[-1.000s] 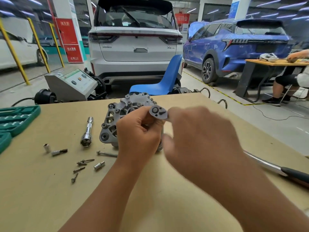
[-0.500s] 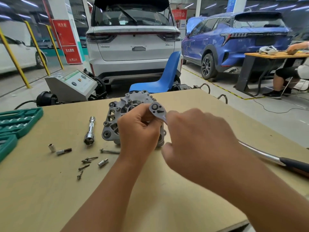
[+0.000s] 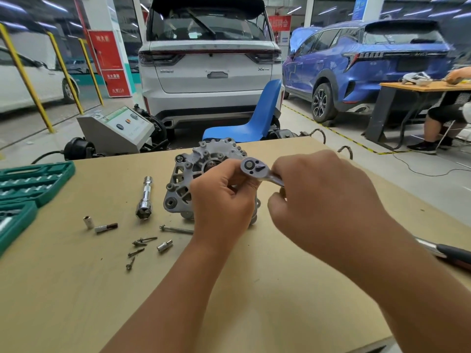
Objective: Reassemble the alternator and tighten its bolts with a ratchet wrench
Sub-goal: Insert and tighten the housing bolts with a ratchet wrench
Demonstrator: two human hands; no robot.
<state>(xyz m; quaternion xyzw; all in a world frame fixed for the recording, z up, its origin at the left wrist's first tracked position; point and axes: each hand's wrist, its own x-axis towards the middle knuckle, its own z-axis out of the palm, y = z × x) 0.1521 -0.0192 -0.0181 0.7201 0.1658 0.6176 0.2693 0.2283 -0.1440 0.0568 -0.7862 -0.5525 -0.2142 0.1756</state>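
1. Alternator (image 3: 188, 179) sits on edge near the middle of the tan table (image 3: 76, 289), cast housing face toward the camera, right half hidden behind the hands
2. Ratchet wrench (image 3: 252, 168) head is up at the alternator's upper right; handle runs down-right under the right hand, black grip end shows at the table's right edge
3. Left hand (image 3: 221, 200) is curled closed in front of the alternator, fingertips pinched at the underside of the ratchet head; whatever sits below the head is hidden
4. Right hand (image 3: 323, 200) is wrapped closed around the ratchet handle just behind the head
5. Long bolt (image 3: 175, 229) lies flat on the table just left of the left wrist, below the housing
6. Chrome extension with socket (image 3: 145, 197) lies left of the alternator, socket end toward the camera
7. Small loose bits below it: three short screws (image 3: 139, 248), a small socket (image 3: 165, 245), another small socket (image 3: 87, 221) and a bit adapter (image 3: 105, 228) further left
8. Green tool case (image 3: 28, 184) open at the table's left edge
9. Behind the table: blue chair (image 3: 254, 121), grey machine (image 3: 119, 131) on the floor, white SUV (image 3: 209, 72), blue SUV (image 3: 369, 67)
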